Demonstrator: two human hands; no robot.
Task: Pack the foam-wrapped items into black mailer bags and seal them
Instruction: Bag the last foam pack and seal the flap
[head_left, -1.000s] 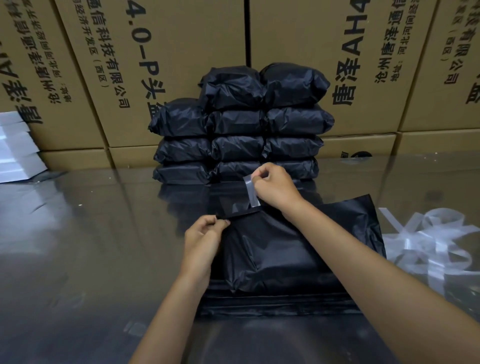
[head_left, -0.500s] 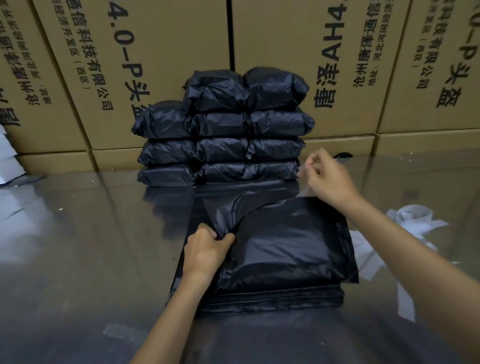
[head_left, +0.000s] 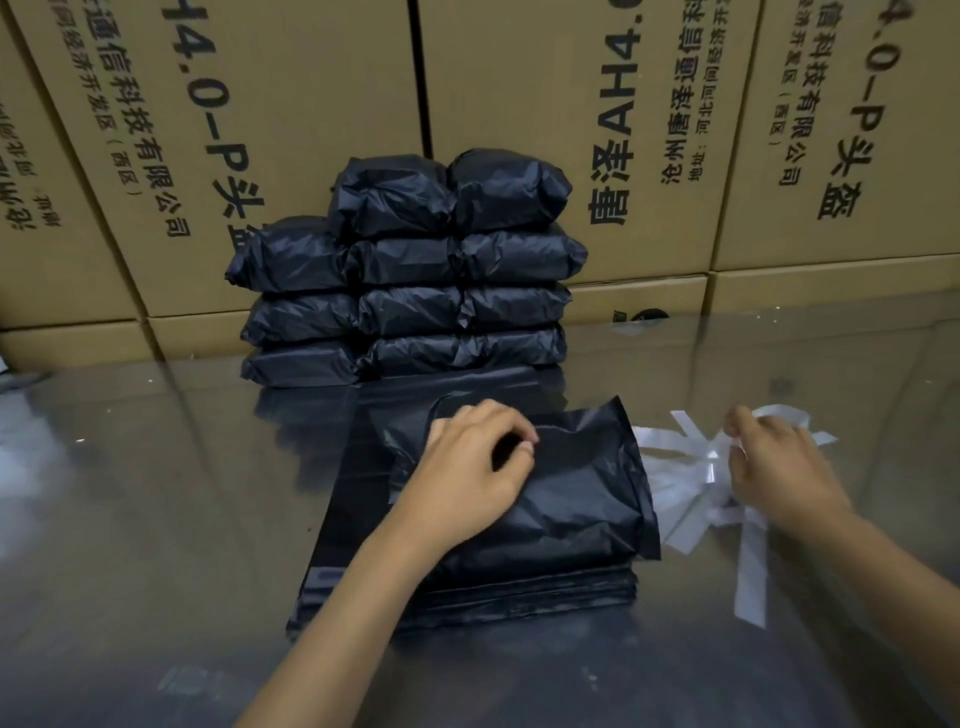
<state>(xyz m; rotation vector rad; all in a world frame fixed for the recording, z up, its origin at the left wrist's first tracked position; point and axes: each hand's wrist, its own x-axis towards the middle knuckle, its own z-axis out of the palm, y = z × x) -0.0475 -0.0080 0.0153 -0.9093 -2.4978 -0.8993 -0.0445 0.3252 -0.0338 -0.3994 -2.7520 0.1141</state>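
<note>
Single head view looks forward and down, close over the glossy table (head_left: 156, 493).

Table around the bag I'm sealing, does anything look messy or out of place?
Yes: a loose heap of white peel-off strips lies scattered on the table right of the mailer bag, under the right hand. The sealed bags behind are stacked tidily; nothing looks torn or spilled.

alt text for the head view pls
A person's left hand rests on a filled black mailer bag on a glossy table, right hand over white strips. Packed bags are stacked against cartons behind.
</note>
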